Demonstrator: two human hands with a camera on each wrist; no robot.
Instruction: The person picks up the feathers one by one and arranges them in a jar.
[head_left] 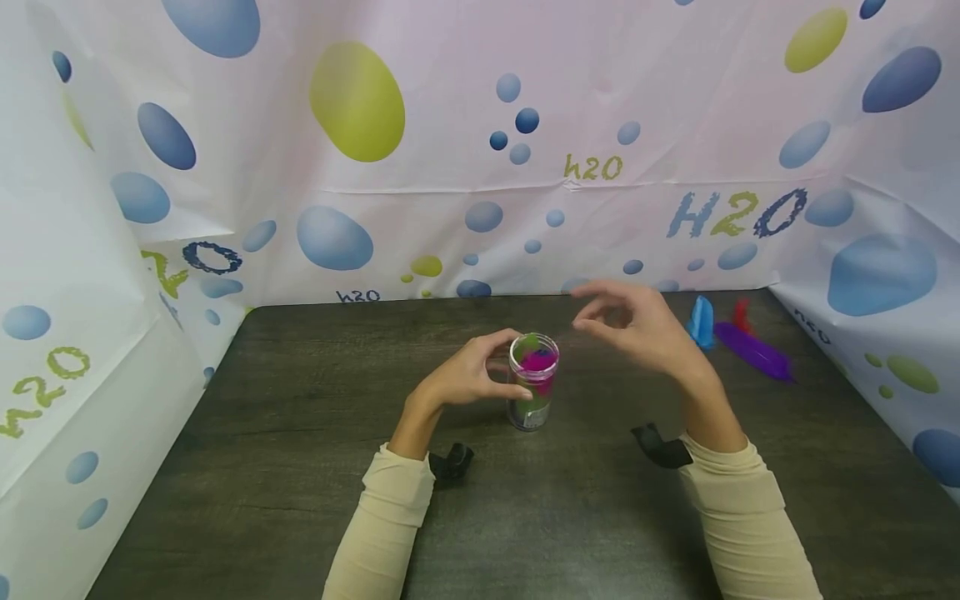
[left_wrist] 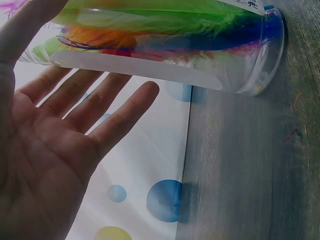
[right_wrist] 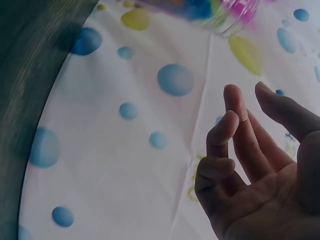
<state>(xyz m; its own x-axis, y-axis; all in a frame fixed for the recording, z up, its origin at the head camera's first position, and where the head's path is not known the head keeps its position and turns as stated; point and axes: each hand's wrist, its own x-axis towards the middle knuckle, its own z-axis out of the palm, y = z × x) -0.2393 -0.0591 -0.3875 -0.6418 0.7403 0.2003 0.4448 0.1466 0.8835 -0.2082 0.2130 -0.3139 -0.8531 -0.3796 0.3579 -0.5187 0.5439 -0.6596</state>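
A clear jar (head_left: 531,415) stands upright on the dark table, stuffed with colourful feathers (head_left: 538,360). My left hand (head_left: 468,371) holds it near the rim, thumb on the near side and fingers on the far side. In the left wrist view, green, orange and blue feathers (left_wrist: 220,37) show through the jar wall. To the right of the jar, my right hand (head_left: 637,325) is raised in the air. Its fingers are loosely bent, the thumb and index finger are apart, and nothing is between them.
At the table's back right lie a light blue feather (head_left: 702,323), a small red feather (head_left: 742,317) and a long purple feather (head_left: 753,352). A white sheet (head_left: 442,167) with blue and green spots hangs behind the table and along both sides.
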